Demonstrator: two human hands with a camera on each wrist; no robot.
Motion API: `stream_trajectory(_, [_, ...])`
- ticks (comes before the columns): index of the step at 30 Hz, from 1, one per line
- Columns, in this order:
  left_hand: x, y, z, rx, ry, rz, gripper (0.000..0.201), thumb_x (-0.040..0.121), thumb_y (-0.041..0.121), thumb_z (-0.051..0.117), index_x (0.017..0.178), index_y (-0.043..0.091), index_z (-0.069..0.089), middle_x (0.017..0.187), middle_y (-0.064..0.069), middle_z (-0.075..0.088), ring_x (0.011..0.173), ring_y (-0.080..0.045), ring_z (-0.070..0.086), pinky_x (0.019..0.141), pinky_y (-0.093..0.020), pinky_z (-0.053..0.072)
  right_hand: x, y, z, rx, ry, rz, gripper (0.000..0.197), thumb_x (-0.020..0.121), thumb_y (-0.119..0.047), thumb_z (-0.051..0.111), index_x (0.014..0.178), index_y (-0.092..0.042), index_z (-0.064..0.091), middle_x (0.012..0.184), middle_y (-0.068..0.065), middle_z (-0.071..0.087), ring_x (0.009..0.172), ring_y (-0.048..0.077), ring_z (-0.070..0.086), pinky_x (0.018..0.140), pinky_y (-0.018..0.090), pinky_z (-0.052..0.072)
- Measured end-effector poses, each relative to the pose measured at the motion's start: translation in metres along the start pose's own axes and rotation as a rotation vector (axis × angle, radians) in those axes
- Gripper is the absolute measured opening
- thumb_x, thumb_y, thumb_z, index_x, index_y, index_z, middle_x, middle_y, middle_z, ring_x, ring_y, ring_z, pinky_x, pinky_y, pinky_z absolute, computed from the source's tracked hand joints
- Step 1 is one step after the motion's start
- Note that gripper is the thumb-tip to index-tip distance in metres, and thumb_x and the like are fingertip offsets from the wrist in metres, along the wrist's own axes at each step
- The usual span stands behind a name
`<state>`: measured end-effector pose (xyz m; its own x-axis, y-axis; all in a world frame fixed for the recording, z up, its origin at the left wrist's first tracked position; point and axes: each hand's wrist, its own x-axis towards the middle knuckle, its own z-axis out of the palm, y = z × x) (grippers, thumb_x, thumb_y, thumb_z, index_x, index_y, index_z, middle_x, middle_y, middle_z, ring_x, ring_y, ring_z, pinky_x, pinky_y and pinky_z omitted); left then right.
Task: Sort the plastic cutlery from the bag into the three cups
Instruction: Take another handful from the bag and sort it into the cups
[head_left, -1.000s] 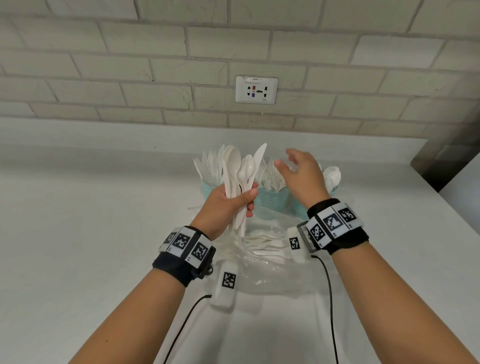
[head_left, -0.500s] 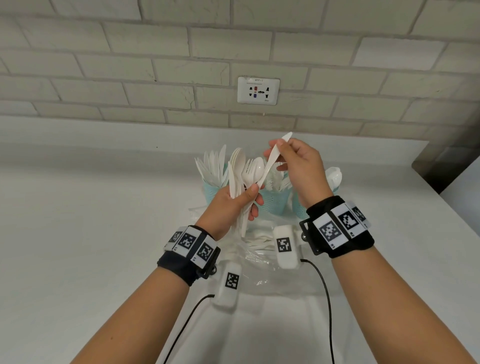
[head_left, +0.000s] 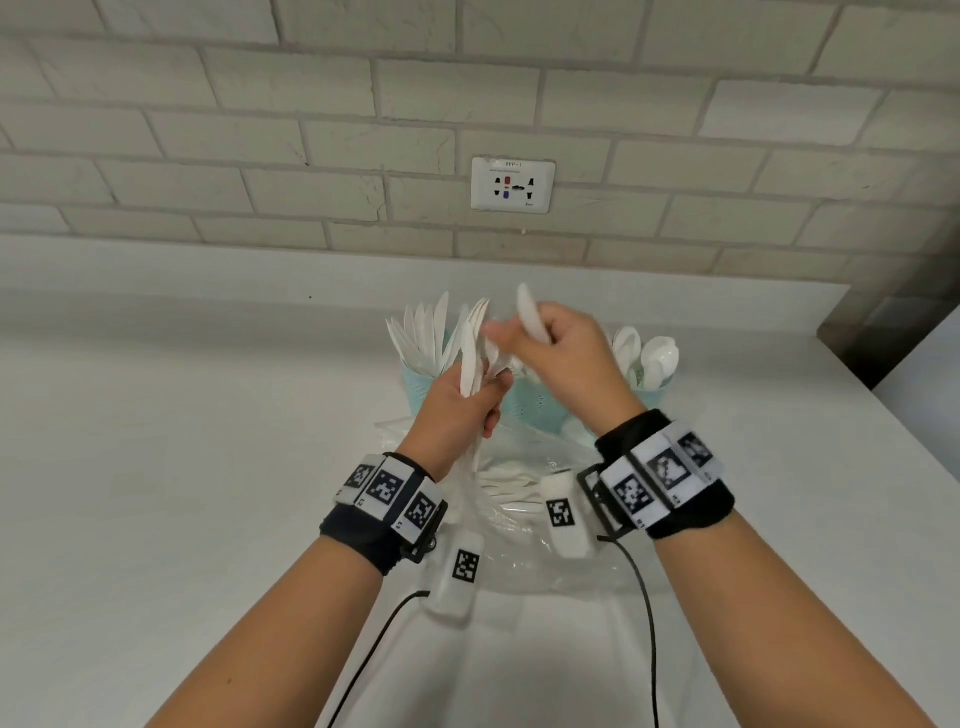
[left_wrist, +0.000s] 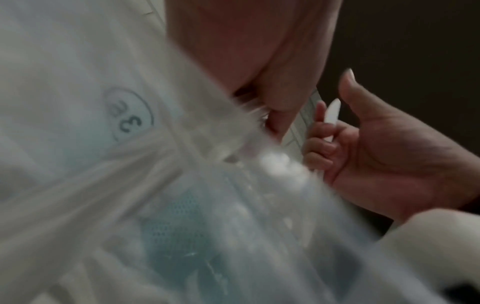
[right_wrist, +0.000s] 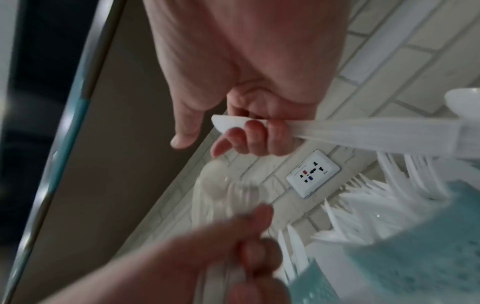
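Observation:
My left hand (head_left: 485, 387) grips a bunch of white plastic cutlery (head_left: 470, 364) upright in front of the cups. My right hand (head_left: 524, 338) sits close beside it, fingers curled round a single white knife (head_left: 530, 314), which the right wrist view also shows as the knife (right_wrist: 337, 127). Three teal cups stand behind: the left cup (head_left: 415, 376) holds knives, the middle cup (head_left: 535, 408) is largely hidden by my hands, and the right cup (head_left: 657, 397) holds spoons. The clear bag (head_left: 519, 525) lies below my wrists with more cutlery inside.
A white counter (head_left: 208, 467) runs to a brick wall with a power socket (head_left: 512, 184). The counter's right edge (head_left: 883, 395) drops off beside a dark gap. Cables (head_left: 647, 623) trail from both wristbands toward me.
My right hand went from open above the cups to pinching the knife in the left hand's bunch. It now holds the knife in a full grip, apart from the bunch.

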<state>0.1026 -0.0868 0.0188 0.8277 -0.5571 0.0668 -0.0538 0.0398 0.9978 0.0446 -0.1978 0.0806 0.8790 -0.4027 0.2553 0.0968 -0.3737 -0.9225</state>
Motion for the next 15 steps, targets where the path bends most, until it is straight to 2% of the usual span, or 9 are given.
stream_trajectory(1, [0.0,0.001,0.002,0.019,0.004,0.006,0.002,0.094,0.012,0.053,0.092,0.01,0.054,0.059,-0.001,0.047,0.047,-0.01,0.044,0.049,-0.021,0.04,-0.002,0.004,0.007,-0.068,-0.032,0.005,0.026,0.073,-0.035,0.076,0.077,-0.011,0.066,0.063,-0.009,0.06,0.059,0.004,0.056,0.06,0.016,0.045])
stream_trajectory(4, [0.0,0.003,0.004,0.047,0.016,0.019,0.013,0.092,0.006,0.05,0.1,0.01,0.059,0.058,-0.002,0.05,0.045,-0.009,0.044,0.046,-0.019,0.039,-0.004,0.01,0.018,-0.151,-0.002,0.0,0.023,0.072,-0.03,0.079,0.063,-0.018,0.06,0.053,-0.008,0.052,0.054,0.009,0.052,0.06,0.022,0.045])
stream_trajectory(6, [0.0,0.003,0.004,0.05,0.017,0.03,0.008,0.091,0.008,0.053,0.096,0.009,0.059,0.059,-0.004,0.05,0.046,-0.01,0.045,0.046,-0.019,0.04,-0.002,0.011,0.016,-0.101,0.03,-0.004,0.022,0.074,-0.024,0.077,0.065,-0.009,0.064,0.056,-0.002,0.055,0.055,0.01,0.052,0.06,0.023,0.046])
stream_trajectory(8, [0.0,0.002,0.003,0.043,0.006,0.024,0.005,0.091,0.012,0.056,0.092,0.007,0.058,0.059,-0.005,0.049,0.047,-0.011,0.046,0.047,-0.021,0.041,-0.001,0.008,0.011,-0.047,0.057,-0.013,0.021,0.076,-0.02,0.076,0.068,-0.003,0.066,0.059,-0.001,0.059,0.054,0.006,0.052,0.056,0.018,0.044])
stream_trajectory(11, [0.001,-0.001,0.002,0.049,-0.006,0.01,0.009,0.09,0.016,0.061,0.088,0.009,0.055,0.058,-0.005,0.049,0.046,-0.012,0.046,0.047,-0.021,0.041,0.001,0.005,0.006,-0.012,0.107,-0.03,0.016,0.079,-0.018,0.074,0.069,-0.008,0.066,0.058,-0.005,0.057,0.048,-0.002,0.047,0.052,0.01,0.04])
stream_trajectory(15, [0.002,-0.004,0.001,0.045,-0.015,-0.006,0.01,0.089,0.017,0.062,0.085,0.013,0.055,0.056,-0.003,0.049,0.045,-0.011,0.046,0.05,-0.022,0.042,0.004,0.002,-0.005,0.05,0.203,-0.041,0.015,0.083,-0.02,0.07,0.078,-0.006,0.066,0.069,0.003,0.064,0.063,0.007,0.055,0.062,0.018,0.047])
